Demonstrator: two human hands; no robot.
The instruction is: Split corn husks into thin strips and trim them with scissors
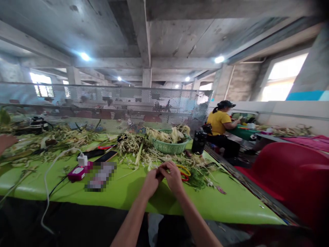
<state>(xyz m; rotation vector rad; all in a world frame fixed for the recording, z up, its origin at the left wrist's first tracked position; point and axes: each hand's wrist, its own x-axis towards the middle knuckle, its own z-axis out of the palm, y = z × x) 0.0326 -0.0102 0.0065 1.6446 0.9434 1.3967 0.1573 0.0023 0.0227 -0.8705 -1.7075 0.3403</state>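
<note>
Over the green tabletop (115,195), my left hand (153,178) and my right hand (171,174) meet with fingers pinched together. Whatever they hold is hidden or too small to make out. Just beyond them lie pale plant scraps and dry stems (131,145). Scissors with yellow and red handles (185,173) rest right beside my right hand, partly covered by it. Thin green sprigs (199,178) spread to the right of the scissors. Behind the hands stands a green plastic basket (169,147) heaped with pale, dry husk-like leaves (177,134).
Left of my hands are a phone (101,176), a dark phone (106,156) and a purple power strip (77,173) with a white charger (82,160) and cable. A black container (199,142) stands near the right edge. Another person's hand (7,141) shows far left; a red chair (285,175) stands right.
</note>
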